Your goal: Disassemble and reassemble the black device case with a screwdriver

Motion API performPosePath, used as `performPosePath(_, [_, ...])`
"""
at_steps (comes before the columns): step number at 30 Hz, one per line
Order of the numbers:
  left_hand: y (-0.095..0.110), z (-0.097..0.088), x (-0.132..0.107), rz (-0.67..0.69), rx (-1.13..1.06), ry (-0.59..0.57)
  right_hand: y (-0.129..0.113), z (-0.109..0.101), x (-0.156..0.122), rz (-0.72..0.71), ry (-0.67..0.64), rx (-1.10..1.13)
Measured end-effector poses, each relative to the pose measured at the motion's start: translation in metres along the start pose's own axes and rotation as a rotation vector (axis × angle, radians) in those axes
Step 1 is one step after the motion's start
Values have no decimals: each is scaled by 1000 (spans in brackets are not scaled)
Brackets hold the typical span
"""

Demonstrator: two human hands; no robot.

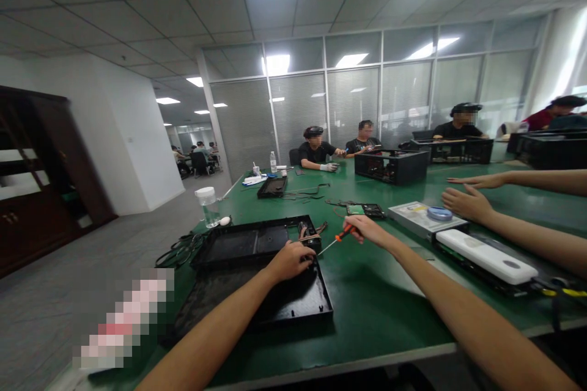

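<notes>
My left hand (290, 260) is curled on the far edge of a flat black case panel (275, 302) that lies on the green table (380, 311). Behind it sits an open black case tray (250, 244) with brown cables at its right end. My right hand (369, 229) is closed on an orange-handled screwdriver (337, 238); its thin shaft points down and left toward the tray's right corner.
Another person's two hands (465, 201) rest flat at the right, beside a silver drive with a blue disc (424, 217) and a white bar-shaped device (486, 256). A clear bottle (208, 206), black cables (178, 249), black computer cases (389, 166) and seated people lie further back.
</notes>
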State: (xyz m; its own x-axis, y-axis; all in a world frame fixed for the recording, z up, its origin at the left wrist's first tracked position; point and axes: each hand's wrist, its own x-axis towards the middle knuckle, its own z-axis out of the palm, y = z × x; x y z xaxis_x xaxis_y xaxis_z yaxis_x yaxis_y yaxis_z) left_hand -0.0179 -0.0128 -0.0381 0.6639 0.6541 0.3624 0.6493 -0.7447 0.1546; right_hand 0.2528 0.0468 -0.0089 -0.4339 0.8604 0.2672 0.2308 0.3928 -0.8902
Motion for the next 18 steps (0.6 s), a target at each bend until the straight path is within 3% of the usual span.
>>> performPosePath(3, [-1,1,2,8,-8,35,39,-14,1,64,345,401])
performPosePath(6, [-3,1,4,35,-35,74,46,-18,7,92,551,683])
performPosePath(8, [-2,0,3,76,-27,32,41,-16,10,113,554,788])
performPosePath(12, [5,-2,-3,138,19,-108,28,1,10,145,440,943])
performPosePath(15, [12,-6,-8,150,43,-101,19,16,7,192,366,967])
performPosePath(18, [18,-16,-7,186,80,-48,9,24,5,109,365,940])
